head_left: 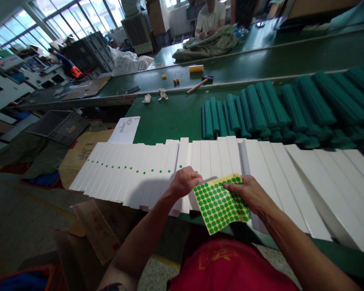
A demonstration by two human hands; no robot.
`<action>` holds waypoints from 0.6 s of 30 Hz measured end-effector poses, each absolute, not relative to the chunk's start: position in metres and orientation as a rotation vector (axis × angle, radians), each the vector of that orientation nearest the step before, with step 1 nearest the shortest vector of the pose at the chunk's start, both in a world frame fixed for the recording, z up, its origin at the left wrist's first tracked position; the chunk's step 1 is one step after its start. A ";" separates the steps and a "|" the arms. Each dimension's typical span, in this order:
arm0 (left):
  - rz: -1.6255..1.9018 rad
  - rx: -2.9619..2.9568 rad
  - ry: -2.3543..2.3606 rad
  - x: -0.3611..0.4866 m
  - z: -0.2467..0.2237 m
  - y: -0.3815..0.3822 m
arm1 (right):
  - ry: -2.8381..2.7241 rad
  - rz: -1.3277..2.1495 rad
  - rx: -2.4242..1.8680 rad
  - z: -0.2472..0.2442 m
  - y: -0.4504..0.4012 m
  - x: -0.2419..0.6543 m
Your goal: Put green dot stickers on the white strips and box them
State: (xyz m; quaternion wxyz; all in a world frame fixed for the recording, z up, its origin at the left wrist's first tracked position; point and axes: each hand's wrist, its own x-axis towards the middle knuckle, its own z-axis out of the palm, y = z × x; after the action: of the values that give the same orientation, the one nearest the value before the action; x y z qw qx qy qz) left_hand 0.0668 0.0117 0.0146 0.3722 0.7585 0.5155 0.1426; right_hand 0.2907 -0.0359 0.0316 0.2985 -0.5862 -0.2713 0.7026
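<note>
My right hand (250, 194) pinches the upper right corner of a yellow sheet of round green stickers (221, 204), thumb on top. The sheet is held tilted above the front edge of the white boxes. My left hand (186, 181) is closed, its fingertips at a green dot sticker (196, 172) over one of the long white boxes (204, 157); whether the dot is pinched or lies on the box is hard to make out. Boxes to the left (148, 161) carry a row of single green dots. On the boxes to the right (268, 161) no dots show.
Bundles of dark green ribbed rods (255, 105) are piled behind the boxes at right. Farther back lie a hammer (200, 84), a yellow roll (196, 68) and crumpled scraps (163, 94). A printed paper (124, 129) lies at left. Someone (210, 20) sits across the bench.
</note>
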 end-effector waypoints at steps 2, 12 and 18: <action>0.416 1.909 1.249 0.073 0.015 0.006 | -0.712 1.865 -1.559 0.030 -0.037 0.292; 0.506 2.128 1.343 0.087 0.016 -0.008 | -0.748 1.838 -1.586 0.022 -0.039 0.297; 0.491 2.315 1.313 0.089 0.017 -0.013 | -0.741 1.826 -1.583 0.023 -0.042 0.297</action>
State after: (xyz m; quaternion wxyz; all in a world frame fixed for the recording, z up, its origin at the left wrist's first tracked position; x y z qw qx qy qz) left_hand 0.0893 -0.0130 0.0174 0.2157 0.8352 0.4738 0.1770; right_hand 0.2968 -0.0423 0.0226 0.3023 -0.5970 -0.2796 0.6885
